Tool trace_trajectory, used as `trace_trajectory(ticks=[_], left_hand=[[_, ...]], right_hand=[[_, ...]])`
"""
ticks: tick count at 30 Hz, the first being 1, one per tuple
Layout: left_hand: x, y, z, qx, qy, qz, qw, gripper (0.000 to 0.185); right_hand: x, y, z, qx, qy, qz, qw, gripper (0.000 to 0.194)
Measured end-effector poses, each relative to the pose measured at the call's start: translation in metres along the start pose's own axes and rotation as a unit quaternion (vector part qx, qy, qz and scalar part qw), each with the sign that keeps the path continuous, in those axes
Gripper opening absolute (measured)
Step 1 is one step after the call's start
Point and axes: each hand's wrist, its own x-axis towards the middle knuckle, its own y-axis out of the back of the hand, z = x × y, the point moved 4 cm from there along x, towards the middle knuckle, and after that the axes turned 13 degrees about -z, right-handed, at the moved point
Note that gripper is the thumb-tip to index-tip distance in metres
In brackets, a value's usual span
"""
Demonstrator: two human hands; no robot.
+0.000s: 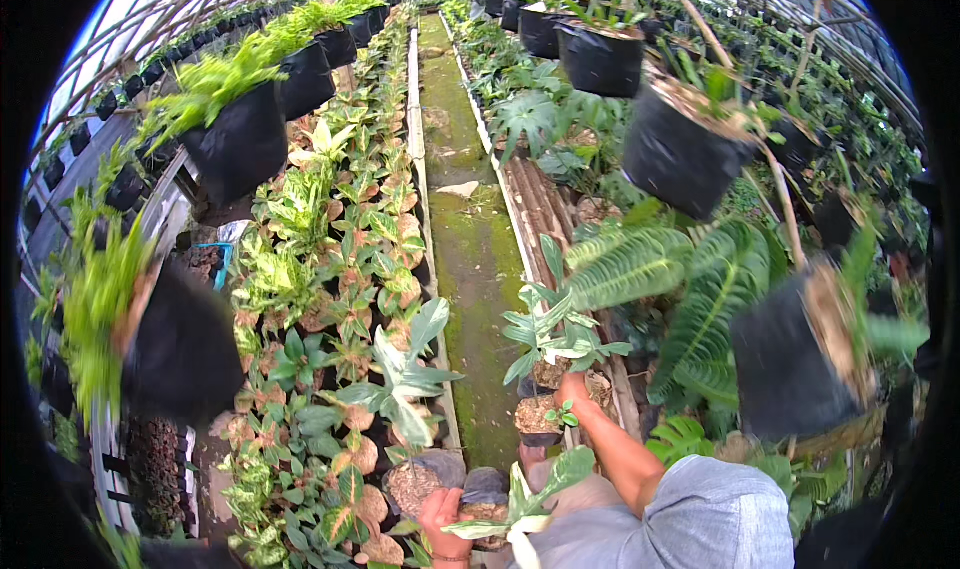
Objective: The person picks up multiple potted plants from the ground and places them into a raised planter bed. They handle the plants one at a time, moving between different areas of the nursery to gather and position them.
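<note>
My left hand (442,525) is low in the view, fingers close together, at the edge of a planting bag (412,488) filled with brown fibrous medium. A pale, lobed-leaf plant (405,389) rises from that bag. Just right of the hand sits another dark bag (486,486), partly covered by a variegated plant (525,505). Farther up, my right hand (574,390) reaches among small bags, beside a lobed variegated plant (555,329); its fingertips are hidden. Below it stands a bag (537,416) of the same medium with a small green seedling (562,414).
A mossy walkway (472,269) runs away between pale edging rails (417,118). Dense potted foliage plants (375,216) line the left side. Black hanging bags (184,344) with ferns hang at left, and more hanging bags (679,141) at right. Large ribbed leaves (705,314) lie near my right arm.
</note>
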Motion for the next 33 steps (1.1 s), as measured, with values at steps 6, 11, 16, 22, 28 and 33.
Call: trace_trajectory(ticks=[6,11,16,22,28,33], left_hand=[[0.180,-0.012,0.005,0.088,-0.076,0.052,0.992,0.023],[0.319,-0.016,-0.026,0.045,-0.068,0.053,0.995,0.031],[0.474,-0.027,-0.069,0.057,-0.092,0.001,0.994,0.034],[0.613,-0.008,-0.085,0.057,-0.059,0.001,0.997,0.027],[0.737,-0.005,-0.111,0.059,-0.034,0.002,0.998,0.026],[0.850,-0.043,-0.144,0.105,-0.034,-0.023,0.994,0.026]], right_hand=[[0.157,0.077,-0.054,0.034,-0.051,0.022,0.998,0.039],[0.295,0.107,-0.101,-0.042,0.005,0.085,0.995,0.047],[0.446,0.138,-0.135,0.052,-0.053,-0.007,0.997,0.048],[0.569,0.167,-0.194,-0.040,-0.029,0.014,0.999,0.052],[0.735,0.156,-0.217,0.102,-0.048,-0.076,0.991,0.045],[0.792,0.221,-0.231,0.046,-0.073,-0.023,0.996,0.033]])
